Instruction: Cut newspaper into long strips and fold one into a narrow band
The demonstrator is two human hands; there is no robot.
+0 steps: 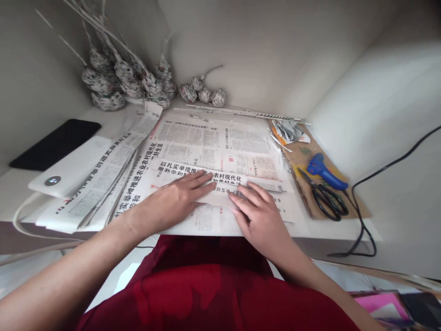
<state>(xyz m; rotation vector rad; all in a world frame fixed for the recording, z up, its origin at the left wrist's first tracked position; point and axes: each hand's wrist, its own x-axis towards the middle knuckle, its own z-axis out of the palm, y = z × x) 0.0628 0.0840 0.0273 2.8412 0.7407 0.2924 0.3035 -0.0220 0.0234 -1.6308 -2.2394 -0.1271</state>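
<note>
A newspaper strip [223, 178] with bold black headlines lies folded across a larger newspaper sheet [193, 138] near the table's front edge. My left hand [179, 195] rests flat on the strip, its fingers stretched out to the right. From the other side, my right hand [258, 211] lies on the same strip with fingers extended and its thumb near the lower edge. The two hands are a small gap apart. Neither one grips anything that I can see. What lies under the palms is hidden.
Left stand newspaper strips [96, 197], a white device [72, 165] and a black tablet-like slab [57, 142]. Woven paper gourds [131, 78] and thin paper rods [241, 112] are behind. On cardboard [310, 202] at right lie scissors [327, 197] and a blue glue gun [325, 172] with a black cord.
</note>
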